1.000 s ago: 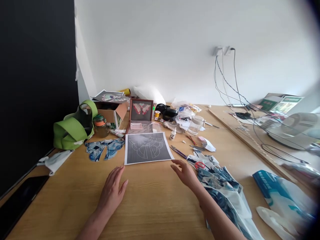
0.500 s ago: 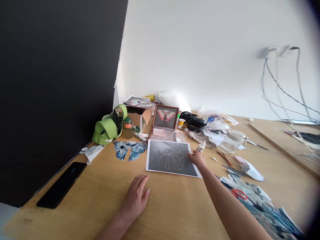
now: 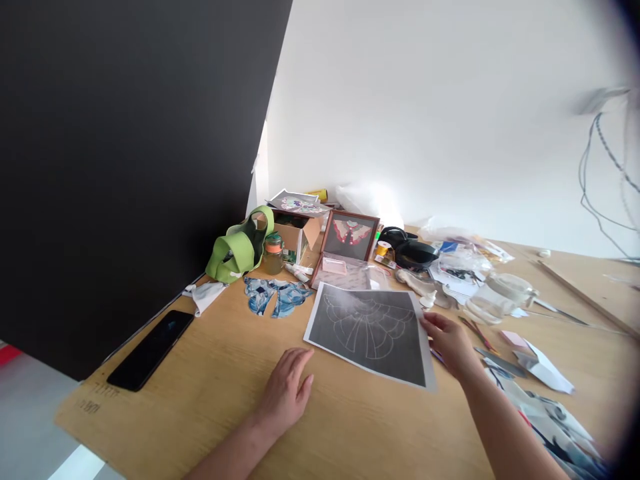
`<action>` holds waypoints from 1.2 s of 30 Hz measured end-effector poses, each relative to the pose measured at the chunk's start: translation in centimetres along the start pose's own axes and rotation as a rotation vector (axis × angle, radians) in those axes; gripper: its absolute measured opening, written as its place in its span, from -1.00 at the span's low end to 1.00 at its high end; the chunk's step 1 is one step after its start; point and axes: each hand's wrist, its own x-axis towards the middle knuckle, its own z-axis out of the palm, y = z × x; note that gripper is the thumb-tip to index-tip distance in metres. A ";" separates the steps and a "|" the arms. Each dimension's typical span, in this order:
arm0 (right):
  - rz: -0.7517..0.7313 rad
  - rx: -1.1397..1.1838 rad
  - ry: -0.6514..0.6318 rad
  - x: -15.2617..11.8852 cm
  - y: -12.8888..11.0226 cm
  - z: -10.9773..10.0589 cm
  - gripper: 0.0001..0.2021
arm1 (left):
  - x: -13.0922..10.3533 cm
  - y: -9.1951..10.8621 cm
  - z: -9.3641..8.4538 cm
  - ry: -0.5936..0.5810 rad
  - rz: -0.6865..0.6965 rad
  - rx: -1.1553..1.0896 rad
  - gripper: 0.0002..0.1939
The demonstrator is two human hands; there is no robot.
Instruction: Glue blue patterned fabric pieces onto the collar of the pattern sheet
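Observation:
My right hand (image 3: 453, 343) pinches the right edge of a printed sheet (image 3: 370, 333), dark grey with a white border and pale scalloped, wing-like outlines. That side of the sheet looks raised off the table. Just beyond the hand stands a small white dropper bottle (image 3: 428, 298), partly hidden by it. My left hand (image 3: 287, 390) lies on the wooden table (image 3: 240, 413) with its thumb apart, holding nothing, close to the sheet's lower left corner. Blue patterned wing-shaped fabric pieces (image 3: 276, 297) lie left of the sheet.
Behind the sheet stands an open frame box (image 3: 350, 237) with a red-and-cream wing piece. A phone (image 3: 151, 350), green strap bundle (image 3: 235, 253) and jar (image 3: 273, 255) are on the left. At right lie a clear container (image 3: 500, 297), pencils (image 3: 479, 335) and blue-white fabric (image 3: 555, 420).
My right hand has come away from beside the dropper bottle and now grips the sheet's right edge; the sheet has turned and moved nearer. My left hand stays put. The view has swung left.

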 end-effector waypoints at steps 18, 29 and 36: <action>0.446 0.417 -0.307 -12.3 3.1 -0.5 -0.70 | 0.3 0.7 -1.6 0.047 0.025 0.035 -0.66; 0.291 0.186 -0.227 -12.9 4.3 0.5 -0.59 | -1.3 0.9 -2.6 -0.403 0.005 0.219 -0.58; 0.198 0.080 -0.220 -13.0 4.0 1.6 -0.52 | -2.8 0.9 -4.3 -0.521 0.012 0.303 -0.61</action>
